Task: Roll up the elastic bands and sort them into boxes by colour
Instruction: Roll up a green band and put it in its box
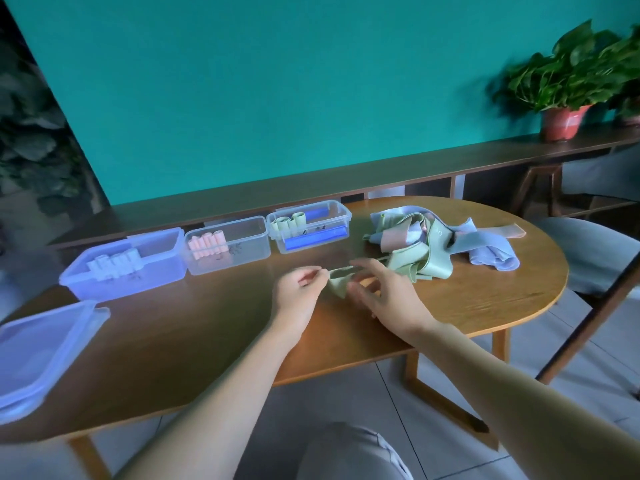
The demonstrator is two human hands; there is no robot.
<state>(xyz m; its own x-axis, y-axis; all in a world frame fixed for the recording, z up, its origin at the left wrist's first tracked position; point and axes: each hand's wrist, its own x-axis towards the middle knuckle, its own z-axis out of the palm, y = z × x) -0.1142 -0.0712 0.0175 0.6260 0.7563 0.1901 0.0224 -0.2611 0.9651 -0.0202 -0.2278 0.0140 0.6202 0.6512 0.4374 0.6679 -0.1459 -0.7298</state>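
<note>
Looks like roughly the halfway mark to me. The counter has three open boxes lined up along the far edge: the big purple box on the left holds a few pale rolls, the middle box has a row of pink rolls, and the right box has a couple of green rolls plus some blue bits. Right of those, a tangled pile of bands, green, lilac and pink, is still waiting, so plenty left. Up front, the left hand pinches one end of a green band while the right hand curls its fingers around the other, apparently starting a roll.
</note>
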